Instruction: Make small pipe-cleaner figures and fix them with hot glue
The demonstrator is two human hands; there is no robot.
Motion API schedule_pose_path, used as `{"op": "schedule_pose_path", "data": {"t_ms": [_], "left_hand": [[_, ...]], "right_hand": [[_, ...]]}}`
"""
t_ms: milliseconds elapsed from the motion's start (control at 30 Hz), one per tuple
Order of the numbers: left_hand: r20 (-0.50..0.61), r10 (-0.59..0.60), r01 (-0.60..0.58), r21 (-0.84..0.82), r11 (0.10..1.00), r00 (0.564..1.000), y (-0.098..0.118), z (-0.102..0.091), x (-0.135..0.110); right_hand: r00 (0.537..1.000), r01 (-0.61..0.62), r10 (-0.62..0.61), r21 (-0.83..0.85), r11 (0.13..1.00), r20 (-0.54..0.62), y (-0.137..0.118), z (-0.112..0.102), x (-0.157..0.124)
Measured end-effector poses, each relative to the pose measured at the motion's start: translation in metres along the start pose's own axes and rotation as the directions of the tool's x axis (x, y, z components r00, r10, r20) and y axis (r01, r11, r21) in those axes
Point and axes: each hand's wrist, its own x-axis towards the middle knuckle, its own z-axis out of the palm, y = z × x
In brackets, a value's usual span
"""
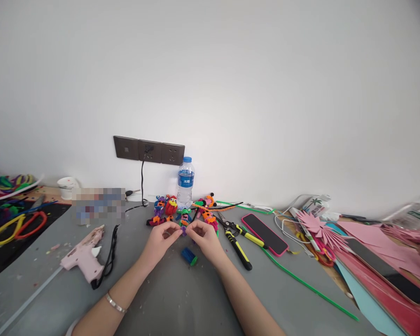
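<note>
My left hand (160, 242) and my right hand (207, 240) meet over the grey mat, both with thumb and fingers pinched together. Between their fingertips shows a small purple fuzzy piece (184, 230), likely pipe cleaner; its full shape is hidden by the fingers. Just beyond them stand several colourful pipe-cleaner figures, among them a red and yellow one (171, 205) and a green, blue and orange one (184, 216). A short blue and green roll (189, 256) lies on the mat below my hands.
At left rests a pink glue gun (84, 256) with a black cord. Yellow-handled pliers (236, 238), a pink-cased phone (265, 234) and a green pipe cleaner (311, 287) lie right. A water bottle (185, 182) stands by the wall. Pink paper (371, 238) covers the far right.
</note>
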Motion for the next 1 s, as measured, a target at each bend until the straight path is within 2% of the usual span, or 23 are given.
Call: {"op": "schedule_pose_path", "data": {"t_ms": [1000], "left_hand": [[0.004,0.009,-0.009,0.028,1.0,1.0,-0.0005,0.0011,-0.0004]], "right_hand": [[1.0,0.004,-0.004,0.002,1.0,0.002,-0.0022,-0.0002,-0.0001]]}}
